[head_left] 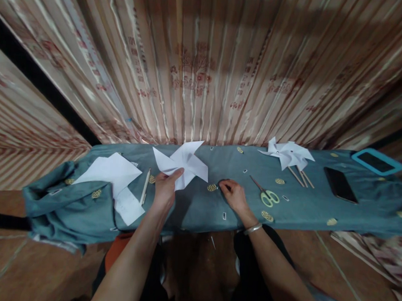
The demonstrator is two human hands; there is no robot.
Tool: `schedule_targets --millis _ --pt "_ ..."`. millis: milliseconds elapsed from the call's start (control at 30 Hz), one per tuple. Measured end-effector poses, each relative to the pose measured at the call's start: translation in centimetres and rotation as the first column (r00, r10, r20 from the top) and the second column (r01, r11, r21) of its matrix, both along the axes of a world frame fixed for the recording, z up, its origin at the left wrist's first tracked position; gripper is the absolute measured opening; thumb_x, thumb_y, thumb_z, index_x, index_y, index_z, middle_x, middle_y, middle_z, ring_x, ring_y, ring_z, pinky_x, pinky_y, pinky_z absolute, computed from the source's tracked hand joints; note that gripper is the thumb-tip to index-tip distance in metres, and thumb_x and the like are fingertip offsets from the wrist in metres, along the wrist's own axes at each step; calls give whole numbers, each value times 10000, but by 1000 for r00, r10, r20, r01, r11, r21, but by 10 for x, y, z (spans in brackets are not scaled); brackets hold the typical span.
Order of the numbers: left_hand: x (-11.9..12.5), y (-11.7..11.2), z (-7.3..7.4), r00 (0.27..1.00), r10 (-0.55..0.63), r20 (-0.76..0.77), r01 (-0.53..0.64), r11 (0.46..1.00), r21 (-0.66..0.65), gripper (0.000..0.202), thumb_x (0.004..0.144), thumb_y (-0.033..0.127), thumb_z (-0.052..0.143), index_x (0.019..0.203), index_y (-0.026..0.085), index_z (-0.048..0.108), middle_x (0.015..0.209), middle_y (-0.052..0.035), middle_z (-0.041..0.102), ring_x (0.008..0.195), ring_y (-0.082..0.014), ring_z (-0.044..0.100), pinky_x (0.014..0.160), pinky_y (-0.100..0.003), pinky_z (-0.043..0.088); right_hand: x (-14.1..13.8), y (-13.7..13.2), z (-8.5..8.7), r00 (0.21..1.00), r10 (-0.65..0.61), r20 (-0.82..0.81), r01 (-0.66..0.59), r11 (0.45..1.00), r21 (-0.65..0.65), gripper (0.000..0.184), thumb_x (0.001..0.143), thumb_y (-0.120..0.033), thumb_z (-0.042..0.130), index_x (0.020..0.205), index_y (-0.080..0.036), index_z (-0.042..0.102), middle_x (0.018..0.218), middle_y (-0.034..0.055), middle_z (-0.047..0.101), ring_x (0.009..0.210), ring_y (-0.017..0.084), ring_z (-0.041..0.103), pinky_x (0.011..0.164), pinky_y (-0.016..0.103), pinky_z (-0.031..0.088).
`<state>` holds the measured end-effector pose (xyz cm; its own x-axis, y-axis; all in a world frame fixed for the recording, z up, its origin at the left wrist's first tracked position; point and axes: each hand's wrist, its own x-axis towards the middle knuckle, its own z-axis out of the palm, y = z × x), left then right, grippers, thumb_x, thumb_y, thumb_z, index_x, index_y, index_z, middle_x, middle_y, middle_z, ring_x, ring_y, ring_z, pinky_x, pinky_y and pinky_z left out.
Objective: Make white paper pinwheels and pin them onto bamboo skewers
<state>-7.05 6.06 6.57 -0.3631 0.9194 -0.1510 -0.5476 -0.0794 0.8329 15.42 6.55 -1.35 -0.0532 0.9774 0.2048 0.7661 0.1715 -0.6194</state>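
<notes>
My left hand [166, 187] grips a white paper pinwheel [195, 164] near its centre, with the thumb pressed on the folded middle. To the right, my right hand [233, 194] is low over the green cloth, its fingers bent together and a bracelet on the wrist. Whatever its fingertips hold, if anything, is too small to make out. Scissors [269, 198] with light green handles lie just right of that hand. Farther right are finished-looking white pinwheels [291, 153] on wooden sticks [300, 175], lying in a group.
White paper sheets [109, 170] lie at the left beside a pen [145, 186]. A black phone [340, 184] and a blue-framed tablet [377, 161] rest at the right. The patterned cloth [197, 214] covers a narrow table before a striped curtain [200, 55].
</notes>
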Motion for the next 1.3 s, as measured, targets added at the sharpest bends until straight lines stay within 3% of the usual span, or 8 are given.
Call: schedule_targets --millis 167,467,767,867,1067,1200,1267,1300 --pt "7 -1 -2 999 -41 -6 41 999 17 342 443 232 878 735 139 726 708 -30 748 689 -201 702 735 -317 532 -10 3 2 1000 -6 19 7 999 -37 195 886 -264 558 861 -222 747 921 43 755 855 205 698 793 299 506" --pt "14 -1 -3 997 -67 -34 67 998 6 345 456 223 884 755 160 724 728 -24 747 766 -214 714 793 -330 530 -15 -4 17 990 30 139 -18 996 -92 104 877 -237 626 851 -208 723 928 49 749 913 201 687 811 267 475" --pt "21 -24 -12 993 -87 -79 82 995 -64 346 463 245 900 755 182 726 776 -38 770 779 -233 725 819 -350 546 -27 -13 23 990 29 140 -13 993 -118 185 876 -123 523 826 -168 695 930 109 738 931 211 672 814 268 462" --pt "28 -32 0 995 -90 -46 87 994 -68 370 431 219 901 749 175 718 761 -41 769 777 -246 731 824 -368 552 -28 -18 26 999 16 40 -12 996 -92 181 843 -98 536 788 -167 694 917 118 745 905 224 680 802 286 468" --pt "38 -70 45 999 -45 15 46 997 -53 412 367 199 902 731 152 716 759 -74 774 745 -262 737 787 -379 568 -12 -29 39 947 -22 -321 7 999 -49 108 775 -238 647 688 -188 687 724 68 745 693 208 676 676 303 503" --pt "35 -117 63 1000 9 23 -9 1000 -15 476 373 223 910 806 136 734 756 -73 775 707 -247 735 746 -361 573 12 -62 60 827 -77 -557 77 997 -24 330 769 -495 642 692 -177 682 715 81 736 693 211 673 679 346 535" --pt "35 -141 66 1000 11 16 -11 1000 -7 465 404 241 910 820 123 741 753 -73 775 699 -244 734 747 -362 573 21 -99 77 756 -77 -650 108 994 8 383 769 -565 628 726 -188 684 896 99 755 851 226 692 789 384 539" --pt "37 -152 67 1000 8 11 -8 1000 1 450 421 245 907 820 118 745 762 -74 776 709 -241 734 755 -360 571 23 -122 89 657 -45 -752 142 988 66 340 755 -533 676 739 -193 687 1005 109 747 960 243 683 866 416 522"
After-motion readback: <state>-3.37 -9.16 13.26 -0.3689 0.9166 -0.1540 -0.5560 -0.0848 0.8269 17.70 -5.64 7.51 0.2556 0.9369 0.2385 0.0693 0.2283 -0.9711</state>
